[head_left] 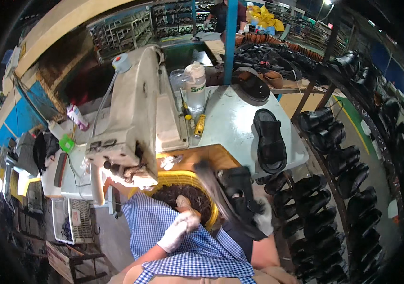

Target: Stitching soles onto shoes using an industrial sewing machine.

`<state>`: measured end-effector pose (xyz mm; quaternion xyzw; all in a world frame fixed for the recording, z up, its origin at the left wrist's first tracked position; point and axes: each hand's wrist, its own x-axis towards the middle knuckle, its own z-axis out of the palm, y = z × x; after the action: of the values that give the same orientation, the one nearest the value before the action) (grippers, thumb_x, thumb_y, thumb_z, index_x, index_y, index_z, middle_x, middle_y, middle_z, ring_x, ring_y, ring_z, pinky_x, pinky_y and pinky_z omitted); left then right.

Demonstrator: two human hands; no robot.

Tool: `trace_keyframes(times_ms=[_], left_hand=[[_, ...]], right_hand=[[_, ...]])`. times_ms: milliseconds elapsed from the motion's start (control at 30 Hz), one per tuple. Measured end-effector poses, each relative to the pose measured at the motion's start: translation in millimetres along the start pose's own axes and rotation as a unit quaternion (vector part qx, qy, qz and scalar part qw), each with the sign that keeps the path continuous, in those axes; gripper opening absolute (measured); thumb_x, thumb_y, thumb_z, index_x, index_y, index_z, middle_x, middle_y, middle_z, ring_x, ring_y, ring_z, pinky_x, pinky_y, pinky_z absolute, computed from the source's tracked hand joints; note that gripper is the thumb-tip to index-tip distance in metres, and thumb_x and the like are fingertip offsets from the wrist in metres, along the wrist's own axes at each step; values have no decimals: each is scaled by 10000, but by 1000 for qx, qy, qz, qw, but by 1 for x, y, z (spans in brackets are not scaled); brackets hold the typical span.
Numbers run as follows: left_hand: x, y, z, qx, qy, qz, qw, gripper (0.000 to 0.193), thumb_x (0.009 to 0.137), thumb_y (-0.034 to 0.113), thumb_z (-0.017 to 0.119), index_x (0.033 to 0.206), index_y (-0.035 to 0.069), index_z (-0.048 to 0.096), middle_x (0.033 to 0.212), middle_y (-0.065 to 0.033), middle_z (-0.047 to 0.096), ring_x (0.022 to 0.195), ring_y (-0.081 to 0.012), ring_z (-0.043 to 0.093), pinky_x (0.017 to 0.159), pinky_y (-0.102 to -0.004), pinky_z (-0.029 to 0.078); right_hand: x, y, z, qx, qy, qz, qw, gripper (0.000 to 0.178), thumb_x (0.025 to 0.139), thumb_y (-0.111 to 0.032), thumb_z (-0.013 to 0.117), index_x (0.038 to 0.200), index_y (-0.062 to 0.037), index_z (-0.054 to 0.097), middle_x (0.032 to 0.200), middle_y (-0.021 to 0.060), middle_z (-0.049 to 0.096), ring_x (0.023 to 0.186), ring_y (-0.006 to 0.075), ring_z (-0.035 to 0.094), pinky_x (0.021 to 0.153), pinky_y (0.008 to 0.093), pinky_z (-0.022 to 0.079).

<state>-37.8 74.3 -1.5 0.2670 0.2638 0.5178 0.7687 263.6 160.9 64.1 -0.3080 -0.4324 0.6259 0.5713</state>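
Observation:
My right hand [263, 218], in a white glove, grips a black sandal [233, 189] by its side. The sandal is tilted up and blurred by motion, and its sole and broad strap show. Over my lap, above the blue checked apron [152, 220], my left hand [179, 232] is closed in a white glove; whether anything is inside its fingers is hidden. A second black sandal [271, 142] lies on the pale worktable [230, 118], near its right edge. In front of me stands a sewing-type machine [126, 118] with its lamp lit.
Below the machine a yellow basket [214, 201] holds dark scraps. Screwdrivers [201, 124] and a water bottle [195, 90] stand behind it. A rack [325, 156] with many black sandals lines the right. A white crate [76, 220] sits at left. Another person [225, 16] works far back.

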Motion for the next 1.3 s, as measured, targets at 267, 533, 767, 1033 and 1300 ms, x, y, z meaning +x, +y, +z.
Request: trace_keyframes(times_ms=[267,533,767,1033,1300], left_hand=[[-30,25,-1,-182,106,26,977,776,853,422,776,1484,123,438,1489,-131,508,1393,-309,474,1178,-509,386],[-57,38,-27,-162,162,54,972,621,832,162,734,1403,36,523,1374,-152,612,1282,-328,575,1150,-496,415],[-63,52,-39,-210,260,134,933,561,871,238,654,1377,24,540,1354,-168,625,1251,-366,593,1124,-549,429],[-44,43,-25,-317,214,119,916,557,892,215,638,1398,17,516,1402,-168,584,1301,-356,545,1148,-522,407],[-54,82,-4,-129,84,77,985,1040,659,460,881,1498,57,417,1520,-165,475,1386,-318,487,1147,-489,421]], right_hand=[[-85,91,14,-194,-157,155,956,379,876,-97,661,1235,-17,572,1179,145,649,1042,248,666,938,372,539],[-65,143,25,-548,-239,-96,796,426,970,-193,584,1359,-24,540,1300,181,633,1136,278,659,1001,390,527],[-36,68,63,-369,-177,55,911,491,905,-107,705,1359,-7,547,1359,145,606,1191,228,626,1027,342,507],[-54,31,75,-113,-318,208,918,1189,648,-412,933,1576,-49,284,1590,129,383,1435,283,397,1202,432,305],[-67,54,85,224,-36,243,943,910,806,-509,726,1516,-51,388,1524,190,448,1388,367,444,1160,537,352]])
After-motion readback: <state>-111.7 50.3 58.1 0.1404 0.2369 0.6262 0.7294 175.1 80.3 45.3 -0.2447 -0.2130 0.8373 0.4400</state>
